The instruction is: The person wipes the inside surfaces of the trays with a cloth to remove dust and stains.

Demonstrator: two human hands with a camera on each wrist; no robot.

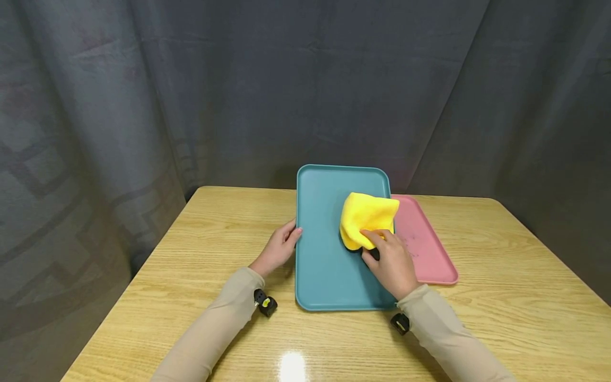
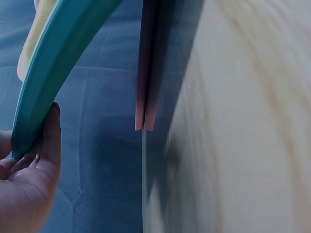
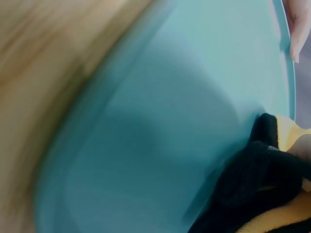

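Note:
My left hand (image 1: pixel 278 248) grips the left rim of a teal tray (image 1: pixel 324 276), thumb on the inner side and fingers behind it. The left wrist view shows the tray (image 2: pixel 53 58) held up off the table. On the tray's right half lies a yellow cloth (image 1: pixel 365 215) with a black underside, pinched by my right hand (image 1: pixel 393 265). The right wrist view has the cloth's black side (image 3: pixel 257 179) facing the tray surface. Part of the cloth is hidden under the right fingers.
A pink tray (image 1: pixel 422 249) with dark marks lies on the wooden table (image 1: pixel 501 297), partly covered by the teal tray in the head view. A grey curtain (image 1: pixel 305 95) hangs behind the table.

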